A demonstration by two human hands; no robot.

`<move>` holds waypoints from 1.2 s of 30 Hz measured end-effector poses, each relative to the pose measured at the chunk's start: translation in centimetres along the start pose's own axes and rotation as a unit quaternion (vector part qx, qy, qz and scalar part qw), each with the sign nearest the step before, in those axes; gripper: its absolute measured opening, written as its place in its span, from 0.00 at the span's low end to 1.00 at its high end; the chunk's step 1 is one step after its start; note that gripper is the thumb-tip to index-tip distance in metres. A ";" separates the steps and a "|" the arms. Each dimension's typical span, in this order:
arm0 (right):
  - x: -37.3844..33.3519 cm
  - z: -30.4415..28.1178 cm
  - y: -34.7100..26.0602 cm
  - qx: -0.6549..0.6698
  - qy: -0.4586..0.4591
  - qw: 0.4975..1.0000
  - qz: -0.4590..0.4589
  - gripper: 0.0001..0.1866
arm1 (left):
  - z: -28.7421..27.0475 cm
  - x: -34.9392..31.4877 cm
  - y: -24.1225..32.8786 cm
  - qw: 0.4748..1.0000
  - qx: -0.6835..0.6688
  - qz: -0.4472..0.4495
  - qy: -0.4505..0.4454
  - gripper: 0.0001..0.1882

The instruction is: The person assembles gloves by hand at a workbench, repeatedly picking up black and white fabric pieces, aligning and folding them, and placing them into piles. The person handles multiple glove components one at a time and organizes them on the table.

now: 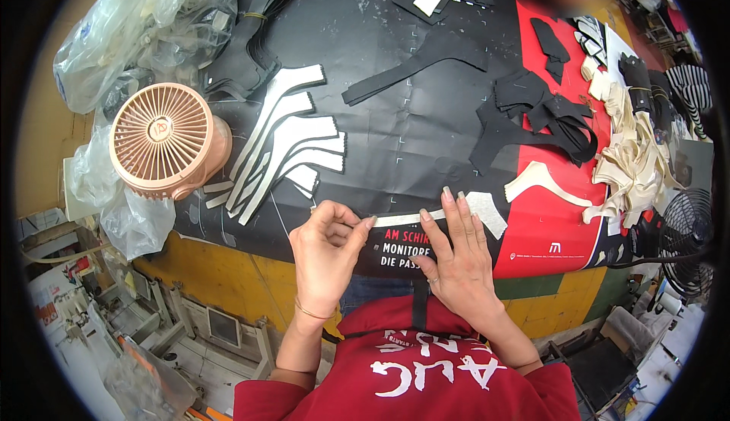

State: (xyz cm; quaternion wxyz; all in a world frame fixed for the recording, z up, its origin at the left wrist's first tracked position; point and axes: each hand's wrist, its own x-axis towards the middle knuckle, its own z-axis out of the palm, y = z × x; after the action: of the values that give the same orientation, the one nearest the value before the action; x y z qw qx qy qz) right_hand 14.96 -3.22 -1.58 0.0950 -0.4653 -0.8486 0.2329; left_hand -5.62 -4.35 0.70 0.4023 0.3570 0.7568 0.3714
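1. Left hand: fingers pinch the white fabric strip's narrow end, probably steadying it.
2. Right hand: fingers spread, apparently flattening it near the bench's front edge.
3. Similar pieces fan leftward, likely staying separable.

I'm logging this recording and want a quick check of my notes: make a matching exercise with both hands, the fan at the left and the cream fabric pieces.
Column one:
1. Left hand
2. Right hand
3. Fan at the left
4. Cream fabric pieces

Column two:
A. Peach-coloured, with a round grille
B. Fingers extended, beside the wide end of the pale strip
C. Heaped toward the picture's right
D. Fingers curled, at the strip's narrow end

Pairs: 1-D, 2-B, 3-A, 4-C
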 end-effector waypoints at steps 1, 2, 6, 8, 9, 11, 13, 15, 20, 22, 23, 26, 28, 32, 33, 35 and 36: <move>0.0 0.0 0.0 0.004 -0.006 1.000 0.003 0.34 | 0.1 -0.1 0.0 1.000 0.007 0.007 0.005 0.10; 0.0 0.0 0.0 0.011 -0.012 1.000 0.006 0.34 | 0.2 -0.2 0.1 1.000 0.010 0.009 0.009 0.10; 0.0 0.0 -0.1 0.014 -0.012 1.000 0.008 0.34 | 0.4 -0.4 0.0 0.997 0.051 0.045 0.023 0.11; 0.1 -0.1 -0.1 0.028 -0.012 0.999 0.012 0.33 | 0.5 -0.5 -0.2 0.996 0.051 0.067 0.029 0.12; 0.1 -0.2 -0.2 0.012 -0.016 1.000 0.012 0.32 | 0.6 -0.5 -0.2 0.995 0.064 0.074 0.032 0.12; 0.2 -0.4 -0.3 -0.010 -0.026 1.000 0.015 0.31 | 0.6 -0.5 -0.3 0.993 0.077 0.088 0.035 0.12; 0.3 -0.6 -0.6 -0.029 -0.031 0.999 0.004 0.31 | 0.7 -0.4 -0.3 0.991 0.080 0.102 0.044 0.11; 0.4 -0.7 -1.0 -0.036 -0.034 0.999 0.005 0.31 | 0.8 -0.6 -0.2 0.989 0.090 0.108 0.051 0.11; 0.7 -0.6 -1.8 -0.020 -0.043 0.999 0.026 0.34 | 0.1 -0.5 -0.8 0.954 0.194 0.191 0.126 0.08; 0.7 -0.5 -1.8 -0.037 -0.043 0.998 0.016 0.35 | -0.6 -0.5 -1.4 0.958 0.173 0.191 0.126 0.08; 0.7 -0.5 -1.8 -0.044 -0.041 0.998 0.012 0.35 | -1.0 -0.6 -1.7 0.961 0.163 0.186 0.125 0.08; 0.7 -0.3 -1.9 -0.051 -0.037 0.998 0.002 0.37 | -1.4 -1.2 -2.4 0.932 0.216 0.264 0.122 0.12; 0.7 -0.4 -1.9 -0.056 -0.046 0.997 0.001 0.37 | -0.9 -2.2 -2.6 0.928 0.235 0.278 0.077 0.20; 0.6 -0.4 -1.9 -0.041 -0.040 0.998 0.009 0.38 | 1.1 -3.4 -3.4 0.877 0.380 0.284 -0.071 0.29; 0.7 -0.3 -1.8 -0.036 -0.031 0.999 0.000 0.37 | 1.1 -3.5 -3.6 0.858 0.419 0.291 -0.059 0.28; 0.8 0.0 -1.5 -0.004 -0.024 1.000 -0.004 0.36 | 1.2 -3.5 -4.1 0.851 0.427 0.306 -0.018 0.27; 0.7 0.0 -1.2 0.014 -0.015 1.000 -0.020 0.34 | 1.2 -3.2 -4.3 0.851 0.420 0.314 -0.012 0.25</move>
State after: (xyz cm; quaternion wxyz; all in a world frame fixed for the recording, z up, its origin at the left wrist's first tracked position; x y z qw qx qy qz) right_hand 13.71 -3.22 -1.06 0.0931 -0.4432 -0.8559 0.2497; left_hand -4.30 -8.72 -2.35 0.0850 0.7154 0.6831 0.1201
